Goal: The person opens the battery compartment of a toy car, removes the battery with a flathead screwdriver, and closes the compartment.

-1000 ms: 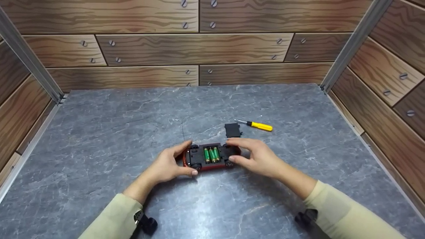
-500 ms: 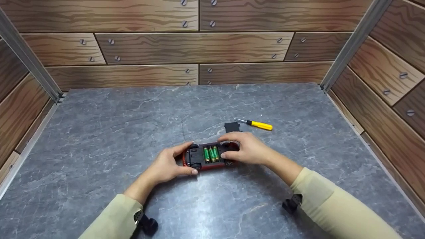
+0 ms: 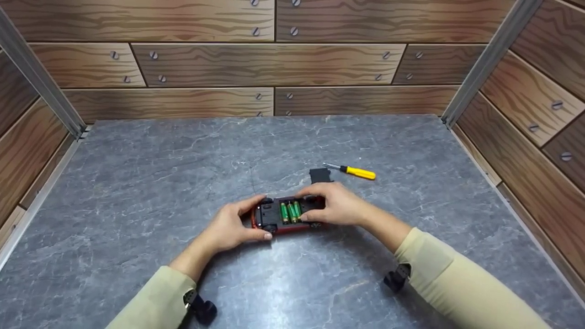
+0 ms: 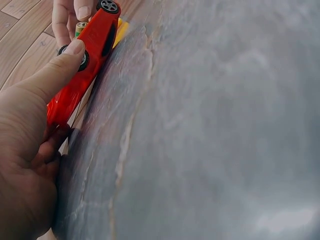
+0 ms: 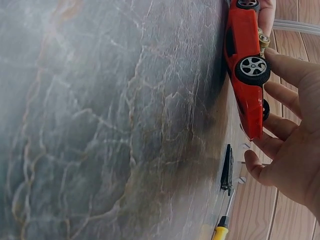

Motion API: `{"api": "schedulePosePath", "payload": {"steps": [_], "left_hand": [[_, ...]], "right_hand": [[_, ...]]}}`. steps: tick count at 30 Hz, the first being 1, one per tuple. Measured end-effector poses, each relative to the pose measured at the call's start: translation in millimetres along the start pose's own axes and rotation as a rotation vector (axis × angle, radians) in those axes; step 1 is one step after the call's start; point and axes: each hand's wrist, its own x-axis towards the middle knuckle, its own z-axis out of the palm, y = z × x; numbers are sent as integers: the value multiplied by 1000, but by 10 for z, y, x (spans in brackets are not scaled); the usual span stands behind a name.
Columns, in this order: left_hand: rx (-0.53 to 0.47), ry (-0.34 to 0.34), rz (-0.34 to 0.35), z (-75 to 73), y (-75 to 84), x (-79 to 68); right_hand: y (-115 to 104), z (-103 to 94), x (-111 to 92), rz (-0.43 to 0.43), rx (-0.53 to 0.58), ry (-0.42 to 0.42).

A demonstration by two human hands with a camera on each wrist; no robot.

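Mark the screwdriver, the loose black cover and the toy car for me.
Screwdriver [image 3: 354,171]: head view, yellow handle.
Black cover [image 3: 320,175]: head view, exposed flat face.
Toy car [image 5: 244,48]: right wrist view, red side.

Toy car [image 3: 270,215]: I see it belly-up, three green batteries [image 3: 292,213] bared.
Left hand [image 3: 230,227]: I have it gripping the nine o'clock end.
Right hand [image 3: 339,205]: three o'clock, thumb at the rightmost battery.
Black panel [image 3: 320,175]: one o'clock, partly hidden.
Yellow screwdriver [image 3: 358,172]: two o'clock.
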Motion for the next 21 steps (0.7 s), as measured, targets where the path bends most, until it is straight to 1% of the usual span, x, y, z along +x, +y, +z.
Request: {"api": "schedulePosePath", "payload": {"steps": [8, 12, 16, 21], "left_hand": [[-19, -5, -15, -5, 3, -2], [-22, -10, -25, -11, 5, -10], [-24, -8, -12, -10, 0, -6], [-21, -9, 0, -9, 4, 4]], "right_hand": [[6, 17, 17, -10, -1, 3], [-7, 26, 20, -28, -4, -3], [-24, 27, 37, -55, -24, -3], [-47, 20, 60, -53, -70, -13]]}}
